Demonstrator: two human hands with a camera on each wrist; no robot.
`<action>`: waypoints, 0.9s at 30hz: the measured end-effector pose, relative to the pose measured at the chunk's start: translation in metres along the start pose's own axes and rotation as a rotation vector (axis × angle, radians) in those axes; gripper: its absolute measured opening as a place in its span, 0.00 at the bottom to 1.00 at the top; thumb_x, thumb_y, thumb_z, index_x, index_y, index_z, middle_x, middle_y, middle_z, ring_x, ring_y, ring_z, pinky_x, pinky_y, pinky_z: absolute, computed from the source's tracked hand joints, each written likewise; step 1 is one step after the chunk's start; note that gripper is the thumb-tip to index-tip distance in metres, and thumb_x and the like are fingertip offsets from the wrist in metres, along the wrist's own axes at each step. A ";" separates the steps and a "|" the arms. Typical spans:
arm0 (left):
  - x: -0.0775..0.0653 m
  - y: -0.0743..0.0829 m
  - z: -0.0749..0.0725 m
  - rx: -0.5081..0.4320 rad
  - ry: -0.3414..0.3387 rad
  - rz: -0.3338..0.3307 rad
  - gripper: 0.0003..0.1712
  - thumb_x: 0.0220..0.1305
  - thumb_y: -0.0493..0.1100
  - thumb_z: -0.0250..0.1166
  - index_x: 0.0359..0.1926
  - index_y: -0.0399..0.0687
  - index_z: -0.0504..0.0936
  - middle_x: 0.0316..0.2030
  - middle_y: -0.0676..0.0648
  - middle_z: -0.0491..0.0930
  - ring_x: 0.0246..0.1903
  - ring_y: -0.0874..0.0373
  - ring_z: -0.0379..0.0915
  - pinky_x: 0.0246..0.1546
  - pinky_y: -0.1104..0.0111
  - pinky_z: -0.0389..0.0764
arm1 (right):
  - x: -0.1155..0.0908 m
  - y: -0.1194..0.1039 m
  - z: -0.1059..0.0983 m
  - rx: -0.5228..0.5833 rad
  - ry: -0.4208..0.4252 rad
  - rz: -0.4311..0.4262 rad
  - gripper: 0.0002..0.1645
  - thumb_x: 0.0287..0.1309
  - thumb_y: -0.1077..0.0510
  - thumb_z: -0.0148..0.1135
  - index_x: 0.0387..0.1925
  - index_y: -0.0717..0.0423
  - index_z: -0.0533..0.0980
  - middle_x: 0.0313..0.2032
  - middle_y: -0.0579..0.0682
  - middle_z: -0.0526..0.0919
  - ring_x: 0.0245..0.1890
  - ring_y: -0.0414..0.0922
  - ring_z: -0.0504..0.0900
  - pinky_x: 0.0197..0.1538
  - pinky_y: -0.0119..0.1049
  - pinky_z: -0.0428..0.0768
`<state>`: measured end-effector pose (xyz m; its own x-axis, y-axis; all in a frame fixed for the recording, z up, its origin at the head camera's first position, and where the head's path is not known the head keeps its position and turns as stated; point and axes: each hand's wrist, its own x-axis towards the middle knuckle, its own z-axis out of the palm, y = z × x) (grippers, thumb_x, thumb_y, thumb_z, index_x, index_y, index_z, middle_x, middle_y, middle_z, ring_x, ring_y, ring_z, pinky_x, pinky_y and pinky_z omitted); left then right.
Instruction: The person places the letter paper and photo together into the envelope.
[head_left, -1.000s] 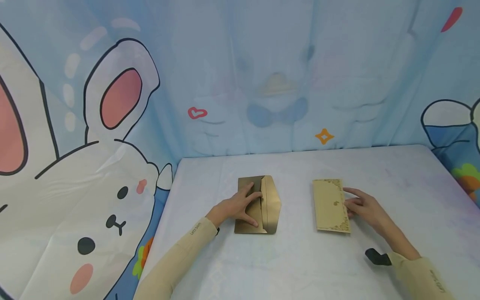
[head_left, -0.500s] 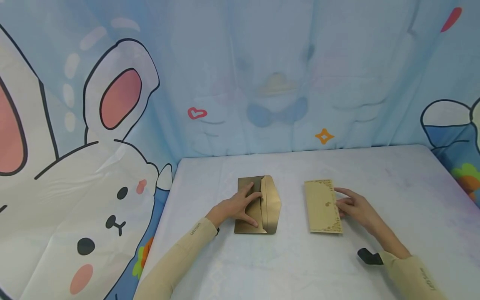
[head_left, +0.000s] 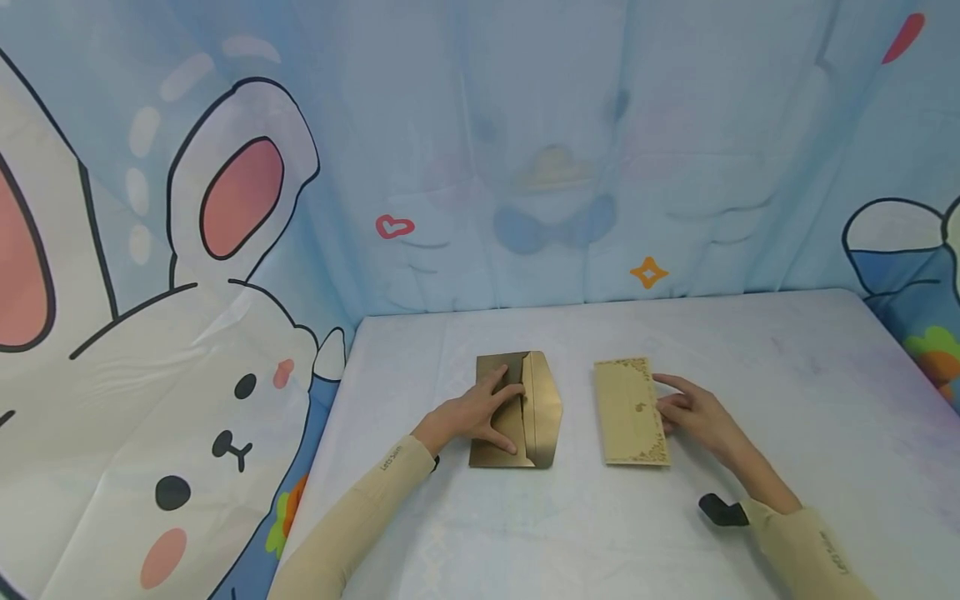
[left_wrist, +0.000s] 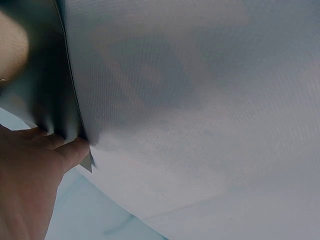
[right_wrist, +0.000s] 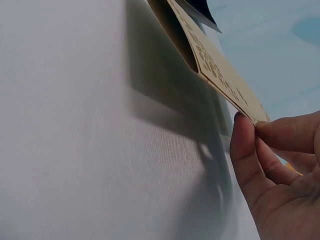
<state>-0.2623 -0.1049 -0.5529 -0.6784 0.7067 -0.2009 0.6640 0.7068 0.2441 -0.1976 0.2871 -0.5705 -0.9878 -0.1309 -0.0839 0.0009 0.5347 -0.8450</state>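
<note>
A gold envelope [head_left: 540, 408] lies on the table, its pointed flap unfolded to the right. Spread across its left part, my left hand [head_left: 476, 414] rests on it with fingers apart; the left wrist view shows the fingertips touching the dark, shiny envelope [left_wrist: 55, 75]. To the right is a pale gold folded card [head_left: 626, 417] with brown floral patterns at its right corners. My right hand [head_left: 701, 421] holds this card by its right edge. Thumb and fingers pinch the edge in the right wrist view, where the card [right_wrist: 220, 75] is tilted and raised above its shadow.
The table is covered by a white cloth [head_left: 525, 533]. Behind it hangs a blue curtain [head_left: 450, 125] with printed shapes, and a large printed rabbit [head_left: 202, 400] fills the left side. A black piece [head_left: 723, 510] juts from the right sleeve.
My right hand has moved left with the card, bringing it nearer to the envelope. The left hand and the envelope stay in place.
</note>
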 end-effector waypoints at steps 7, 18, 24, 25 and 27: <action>-0.001 0.001 0.000 -0.008 -0.006 -0.002 0.57 0.39 0.75 0.63 0.69 0.70 0.47 0.72 0.41 0.36 0.70 0.45 0.43 0.59 0.52 0.66 | 0.003 -0.003 0.008 0.073 -0.019 0.013 0.35 0.64 0.58 0.53 0.69 0.54 0.53 0.42 0.63 0.81 0.31 0.42 0.83 0.33 0.36 0.80; -0.002 0.001 0.000 -0.025 -0.010 0.002 0.58 0.38 0.75 0.64 0.69 0.69 0.48 0.72 0.41 0.35 0.70 0.46 0.41 0.60 0.52 0.65 | 0.010 -0.016 0.022 0.081 -0.026 0.005 0.35 0.63 0.56 0.54 0.69 0.51 0.54 0.41 0.60 0.82 0.31 0.42 0.82 0.36 0.32 0.78; -0.001 0.001 0.000 0.004 -0.009 0.005 0.58 0.39 0.75 0.63 0.69 0.69 0.47 0.72 0.41 0.35 0.70 0.46 0.41 0.61 0.53 0.65 | 0.013 -0.022 0.025 0.046 -0.017 -0.003 0.34 0.64 0.55 0.54 0.68 0.51 0.55 0.40 0.57 0.83 0.32 0.43 0.81 0.38 0.29 0.76; -0.001 0.001 0.000 0.007 -0.008 0.005 0.58 0.39 0.75 0.64 0.69 0.69 0.47 0.72 0.41 0.35 0.70 0.46 0.41 0.61 0.53 0.65 | 0.013 -0.023 0.026 0.043 -0.016 -0.008 0.34 0.64 0.55 0.54 0.68 0.51 0.55 0.40 0.57 0.83 0.32 0.43 0.81 0.38 0.29 0.75; -0.001 0.000 0.000 0.019 -0.010 0.004 0.58 0.39 0.75 0.63 0.69 0.69 0.46 0.72 0.41 0.34 0.71 0.47 0.41 0.61 0.54 0.65 | 0.013 -0.024 0.027 0.051 -0.021 -0.012 0.34 0.64 0.56 0.54 0.68 0.52 0.55 0.39 0.58 0.83 0.32 0.44 0.81 0.38 0.30 0.76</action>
<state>-0.2617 -0.1052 -0.5533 -0.6726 0.7096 -0.2096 0.6726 0.7045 0.2265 -0.2064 0.2501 -0.5654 -0.9844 -0.1546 -0.0841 -0.0025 0.4900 -0.8717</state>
